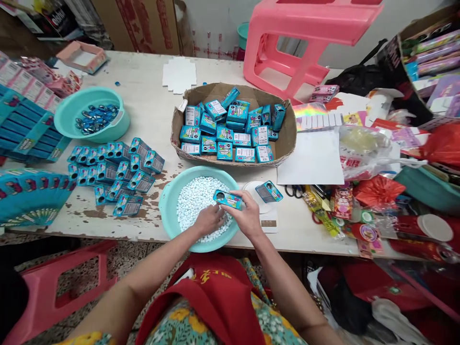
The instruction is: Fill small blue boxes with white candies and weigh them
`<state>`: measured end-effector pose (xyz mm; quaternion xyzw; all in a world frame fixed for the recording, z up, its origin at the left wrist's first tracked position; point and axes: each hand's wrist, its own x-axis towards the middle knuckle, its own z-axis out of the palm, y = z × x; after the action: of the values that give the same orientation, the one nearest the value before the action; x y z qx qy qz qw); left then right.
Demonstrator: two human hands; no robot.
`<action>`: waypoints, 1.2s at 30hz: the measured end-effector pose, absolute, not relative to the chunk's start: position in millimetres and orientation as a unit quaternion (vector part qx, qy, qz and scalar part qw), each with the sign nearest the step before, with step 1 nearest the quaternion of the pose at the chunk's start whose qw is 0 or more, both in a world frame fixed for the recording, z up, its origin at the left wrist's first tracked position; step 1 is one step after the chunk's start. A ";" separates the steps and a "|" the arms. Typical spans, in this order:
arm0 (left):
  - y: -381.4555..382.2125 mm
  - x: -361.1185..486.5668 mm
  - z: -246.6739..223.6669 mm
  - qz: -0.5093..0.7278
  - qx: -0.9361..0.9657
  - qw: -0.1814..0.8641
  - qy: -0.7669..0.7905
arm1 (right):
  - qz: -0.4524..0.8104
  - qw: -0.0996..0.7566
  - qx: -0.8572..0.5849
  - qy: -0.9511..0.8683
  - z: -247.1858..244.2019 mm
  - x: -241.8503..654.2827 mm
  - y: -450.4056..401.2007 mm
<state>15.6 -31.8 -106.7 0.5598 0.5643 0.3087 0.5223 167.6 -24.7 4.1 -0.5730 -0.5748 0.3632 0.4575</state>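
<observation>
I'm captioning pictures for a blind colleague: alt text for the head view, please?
A person's right hand holds a small blue box over a teal basin of white pellets, the left hand among them. Behind the basin is a cardboard tray of similar boxes; more boxes sit left.

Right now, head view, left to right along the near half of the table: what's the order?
Fanned blue cartons → cluster of small blue boxes → teal bowl of white pieces → lone blue box → scissors → red plastic bundle.
</observation>
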 end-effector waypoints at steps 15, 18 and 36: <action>-7.3 -2.9 -0.8 0.611 0.213 0.611 0.456 | 0.352 0.330 -0.567 -0.667 -30.3 132.0 -36.9; -4.5 -1.1 1.5 0.653 0.207 0.575 0.447 | 0.352 0.330 -0.564 -0.670 -22.8 126.4 -38.5; 1.7 5.2 6.6 0.628 0.265 0.545 0.487 | 0.368 0.329 -0.571 -0.656 -11.3 127.4 -34.9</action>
<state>5.2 1.7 6.6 0.2651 0.4873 0.6284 0.5453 127.4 -34.9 -11.3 -0.5708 -0.6560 0.3682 0.3292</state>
